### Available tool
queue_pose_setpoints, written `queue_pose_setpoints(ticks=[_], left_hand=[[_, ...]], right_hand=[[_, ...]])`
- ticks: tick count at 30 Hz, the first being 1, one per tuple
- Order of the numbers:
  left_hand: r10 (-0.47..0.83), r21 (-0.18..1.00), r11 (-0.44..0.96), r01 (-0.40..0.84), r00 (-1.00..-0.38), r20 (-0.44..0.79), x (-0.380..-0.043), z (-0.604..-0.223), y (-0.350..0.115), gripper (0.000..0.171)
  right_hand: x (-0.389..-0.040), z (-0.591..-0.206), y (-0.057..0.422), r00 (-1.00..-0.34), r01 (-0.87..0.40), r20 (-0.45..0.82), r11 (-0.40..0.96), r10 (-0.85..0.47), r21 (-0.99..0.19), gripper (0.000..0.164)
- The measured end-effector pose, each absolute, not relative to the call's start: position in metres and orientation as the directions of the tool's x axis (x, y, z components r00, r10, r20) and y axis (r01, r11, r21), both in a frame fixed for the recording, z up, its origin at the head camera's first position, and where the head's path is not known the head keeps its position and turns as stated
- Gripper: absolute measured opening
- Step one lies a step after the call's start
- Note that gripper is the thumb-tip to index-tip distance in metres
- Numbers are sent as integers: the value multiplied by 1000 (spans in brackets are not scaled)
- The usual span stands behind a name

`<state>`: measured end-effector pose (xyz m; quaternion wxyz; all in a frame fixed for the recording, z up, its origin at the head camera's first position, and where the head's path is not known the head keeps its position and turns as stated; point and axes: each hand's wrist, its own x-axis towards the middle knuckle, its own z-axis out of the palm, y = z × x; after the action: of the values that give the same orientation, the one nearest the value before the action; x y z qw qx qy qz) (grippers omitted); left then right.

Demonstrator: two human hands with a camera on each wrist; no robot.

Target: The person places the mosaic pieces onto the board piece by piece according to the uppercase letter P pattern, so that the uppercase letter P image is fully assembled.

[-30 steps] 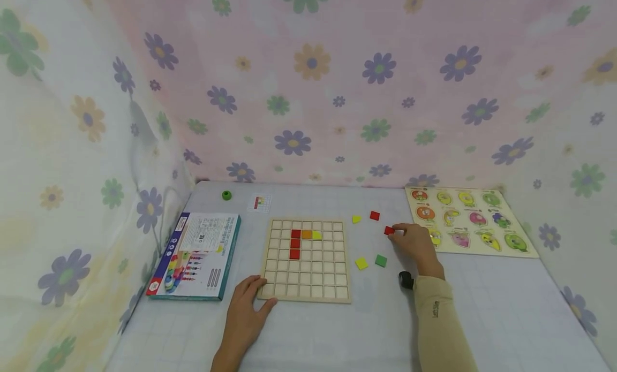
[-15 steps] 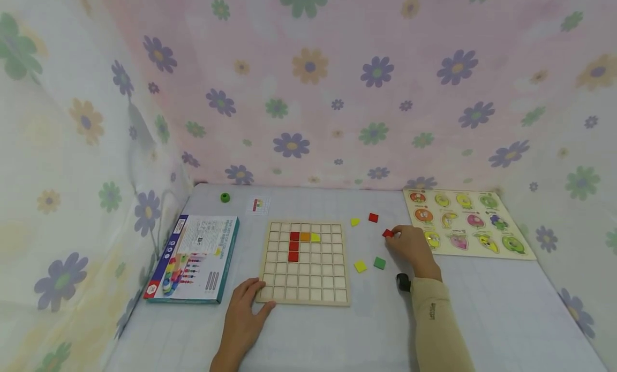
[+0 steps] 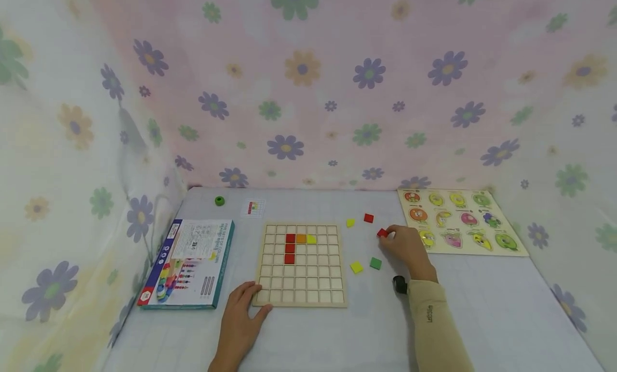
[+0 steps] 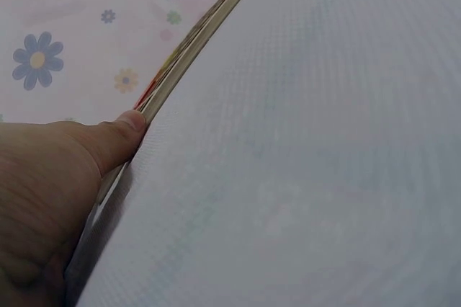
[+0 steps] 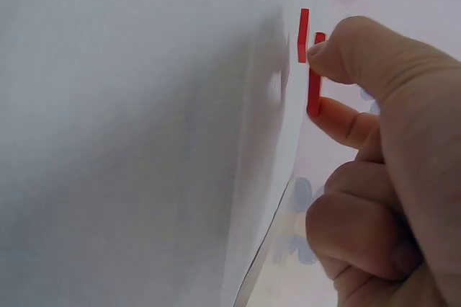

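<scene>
Between thumb and index finger, my right hand pinches a small red square tile by opposite edges, just above the table. Another red tile lies a little farther back. My left hand rests at the front left corner of a wooden grid board, its fingertips by the left side and thumb along the front edge. In the left wrist view, the thumb touches the board's rim; the other fingers are hidden. Three red tiles in a column, an orange tile and a yellow-green piece fill cells.
Loose yellow pieces and a green tile lie right of the board. A pattern card and green bead sit behind it. A box stands left; a fruit puzzle board lies at back right.
The right hand has kept its pinch on the red tile and stays near the same spot. The whole view has shifted slightly; the left hand remains at the board's corner.
</scene>
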<state>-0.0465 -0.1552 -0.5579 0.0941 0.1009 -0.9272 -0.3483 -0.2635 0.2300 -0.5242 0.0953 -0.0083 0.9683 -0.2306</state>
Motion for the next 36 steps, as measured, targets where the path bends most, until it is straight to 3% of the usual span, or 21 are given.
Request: queue_pose_setpoints(ticks=[14,24,36], left_hand=[[-246,662,738,-132,-966,81,-46,-557,-156,51],[-249,673,723,-153,-967,47,-47,-556,-157,52],[-249,670,727,-153,-967,49,-48,-554,-157,52]], right_hand=[[-244,-514,207,-975,15,-201,878,-93,-479,41],[-221,-505,177,-976,-188,-8,861,-218,-472,29],[-202,-497,137,-951,-283,34,821,-307,-496,23]])
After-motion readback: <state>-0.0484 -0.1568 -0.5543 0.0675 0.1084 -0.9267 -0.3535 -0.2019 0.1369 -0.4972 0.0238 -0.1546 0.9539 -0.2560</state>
